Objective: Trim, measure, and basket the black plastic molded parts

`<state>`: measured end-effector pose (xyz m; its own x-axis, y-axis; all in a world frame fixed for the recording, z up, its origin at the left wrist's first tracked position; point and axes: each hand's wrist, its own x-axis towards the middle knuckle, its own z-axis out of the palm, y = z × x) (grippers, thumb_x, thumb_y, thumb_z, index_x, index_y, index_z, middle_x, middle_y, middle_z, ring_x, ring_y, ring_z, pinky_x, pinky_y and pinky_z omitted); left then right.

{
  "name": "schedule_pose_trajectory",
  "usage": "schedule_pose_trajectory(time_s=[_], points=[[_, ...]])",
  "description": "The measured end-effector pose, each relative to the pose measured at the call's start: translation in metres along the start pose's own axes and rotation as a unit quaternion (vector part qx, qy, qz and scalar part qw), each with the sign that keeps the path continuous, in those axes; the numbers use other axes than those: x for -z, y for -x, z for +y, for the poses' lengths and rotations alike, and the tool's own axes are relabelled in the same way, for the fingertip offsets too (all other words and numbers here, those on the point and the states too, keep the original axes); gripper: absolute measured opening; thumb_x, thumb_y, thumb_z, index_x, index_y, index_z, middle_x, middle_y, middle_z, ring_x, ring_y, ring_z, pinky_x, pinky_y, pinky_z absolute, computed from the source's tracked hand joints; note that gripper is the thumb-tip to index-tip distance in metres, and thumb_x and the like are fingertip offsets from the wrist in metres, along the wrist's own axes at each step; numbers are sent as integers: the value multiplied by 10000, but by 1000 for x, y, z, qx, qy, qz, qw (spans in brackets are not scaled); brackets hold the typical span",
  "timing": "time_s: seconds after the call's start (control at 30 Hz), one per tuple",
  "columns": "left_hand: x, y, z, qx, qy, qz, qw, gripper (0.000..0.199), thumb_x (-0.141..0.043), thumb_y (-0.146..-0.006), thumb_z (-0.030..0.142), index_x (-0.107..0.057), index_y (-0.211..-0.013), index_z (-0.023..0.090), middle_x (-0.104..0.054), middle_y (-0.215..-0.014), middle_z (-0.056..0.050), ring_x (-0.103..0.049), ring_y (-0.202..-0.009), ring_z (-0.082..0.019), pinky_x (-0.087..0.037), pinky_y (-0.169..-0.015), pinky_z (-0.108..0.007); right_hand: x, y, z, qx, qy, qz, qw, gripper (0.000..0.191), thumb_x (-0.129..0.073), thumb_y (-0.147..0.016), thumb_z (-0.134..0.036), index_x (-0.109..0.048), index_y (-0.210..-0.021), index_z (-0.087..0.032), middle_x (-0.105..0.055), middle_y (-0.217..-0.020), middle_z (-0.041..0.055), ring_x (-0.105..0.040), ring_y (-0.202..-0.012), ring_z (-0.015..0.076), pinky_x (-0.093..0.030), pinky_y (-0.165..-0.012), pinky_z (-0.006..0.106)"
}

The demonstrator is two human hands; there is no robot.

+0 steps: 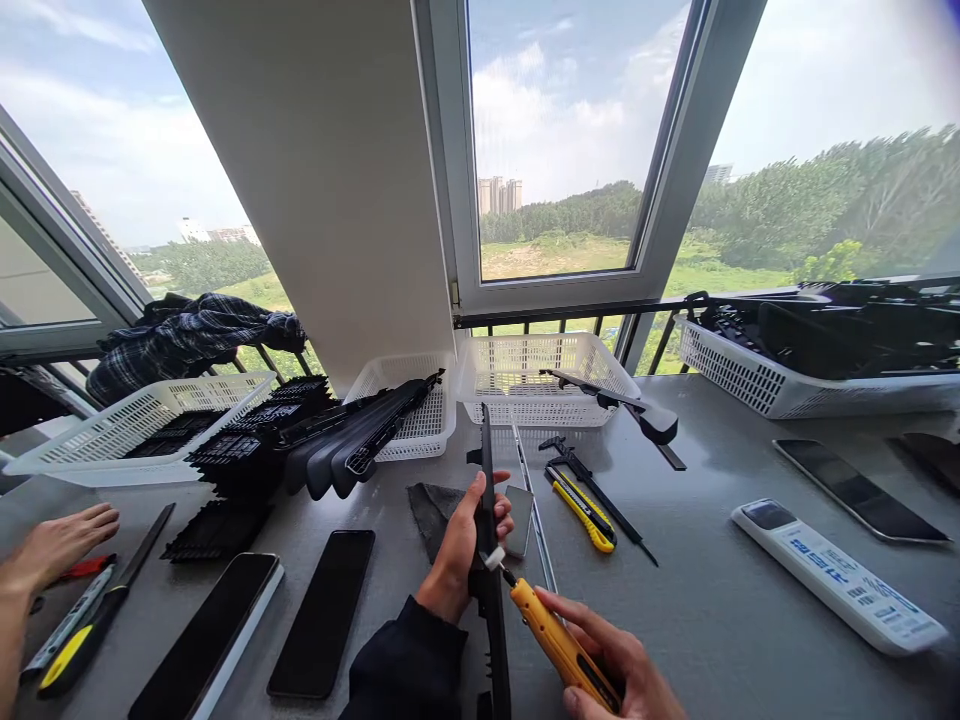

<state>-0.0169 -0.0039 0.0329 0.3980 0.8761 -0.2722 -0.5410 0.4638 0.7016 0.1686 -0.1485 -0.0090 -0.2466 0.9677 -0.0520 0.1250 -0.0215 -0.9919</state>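
Observation:
My left hand [459, 545], in a dark sleeve, is closed around a long, narrow black plastic part [489, 600] that stands lengthwise in front of me. In my right hand [619, 660] is a yellow-handled tool [559, 640] with a thin dark neck and a small white tip; its exact kind is unclear. That tip meets the black part, or lies just over it, beside my left palm. A dark cloth [431, 515] lies by my left hand. Behind the part are a small grey flat block [518, 520] and a thin metal ruler-like strip [536, 520].
Another person's hand [64, 545] rests at left near a long knife [112, 610] and a marker [71, 620]. Two phones [322, 610] [206, 640] lie nearby. Right are a yellow cutter [581, 510], calipers [604, 495] and a white handheld device [836, 575]. White baskets [551, 400] line the window.

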Motion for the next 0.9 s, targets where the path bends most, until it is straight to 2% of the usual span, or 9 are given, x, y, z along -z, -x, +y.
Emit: schedule_pose_trajectory(time_s=[0.13, 0.27, 0.33, 0.4, 0.47, 0.53, 0.63, 0.77, 0.9], points=[[0, 0, 1, -1, 43, 19, 999, 488, -685, -935, 572, -643, -1187, 156, -451, -686, 58, -426, -514, -78, -331, -416, -153, 8, 2, -17, -16, -6, -32, 999, 823, -715, -734, -336, -576, -1544, -280, -748, -1262, 90, -707, -1094, 307, -572, -903, 352], [0, 0, 1, -23, 61, 23, 998, 473, -685, -943, 546, -661, -1181, 138, -468, -696, 47, -444, -532, -83, -361, -434, -161, 10, 2, -13, -24, -21, -48, 998, 818, -657, -805, -407, -503, -1596, -266, -765, -1168, 95, -716, -924, 251, -574, -808, 312], [0, -1, 1, -30, 65, 26, 997, 470, -694, -934, 543, -668, -1171, 138, -473, -696, 46, -443, -534, -83, -356, -434, -163, 10, 0, -3, -1, -10, -27, 1000, 824, -615, -850, -467, -458, -1623, -226, -773, -1062, 85, -705, -839, 237, -571, -769, 312], [1, -1, 0, -30, 65, 31, 997, 471, -689, -935, 545, -672, -1177, 141, -477, -698, 44, -443, -535, -84, -343, -432, -163, 11, 0, 9, 11, 9, 13, 1000, 801, -568, -906, -483, -419, -1643, -206, -777, -1085, 93, -727, -913, 257, -584, -824, 330], [1, -2, -1, -25, 60, 35, 997, 475, -672, -942, 548, -674, -1191, 143, -479, -698, 42, -448, -539, -88, -325, -426, -163, 12, -1, 21, 7, 37, 79, 996, 764, -552, -940, -449, -405, -1651, -211, -748, -1282, 115, -713, -1158, 294, -572, -983, 359], [1, -3, -2, -18, 56, 33, 998, 484, -654, -950, 550, -673, -1214, 145, -484, -700, 38, -459, -547, -94, -326, -430, -166, 12, -2, 31, 2, 81, 156, 984, 753, -577, -927, -388, -420, -1645, -220, -633, -1508, 111, -587, -1403, 316, -501, -1141, 388], [0, -4, -6, -10, 53, 14, 998, 515, -649, -948, 556, -668, -1256, 144, -500, -709, 32, -482, -567, -102, -344, -445, -171, 8, -5, 41, 23, 173, 227, 958, 766, -579, -866, -239, -460, -1623, -259, -488, -1651, 48, -433, -1540, 303, -403, -1251, 433], [0, -6, -11, -13, 43, -12, 999, 561, -678, -916, 573, -673, -1260, 130, -503, -706, 30, -491, -574, -109, -351, -446, -182, 2, -10, 46, 69, 264, 204, 940, 762, -541, -824, -120, -549, -1561, -311, -425, -1688, -1, -333, -1592, 303, -374, -1275, 530], [3, -8, -12, -24, 53, -23, 998, 605, -699, -891, 586, -665, -1278, 122, -502, -702, 34, -489, -573, -112, -339, -441, -184, 2, -12, 44, 64, 260, 190, 945, 692, -553, -833, -120, -629, -1494, -313, -443, -1675, 7, -334, -1590, 324, -389, -1260, 585]])
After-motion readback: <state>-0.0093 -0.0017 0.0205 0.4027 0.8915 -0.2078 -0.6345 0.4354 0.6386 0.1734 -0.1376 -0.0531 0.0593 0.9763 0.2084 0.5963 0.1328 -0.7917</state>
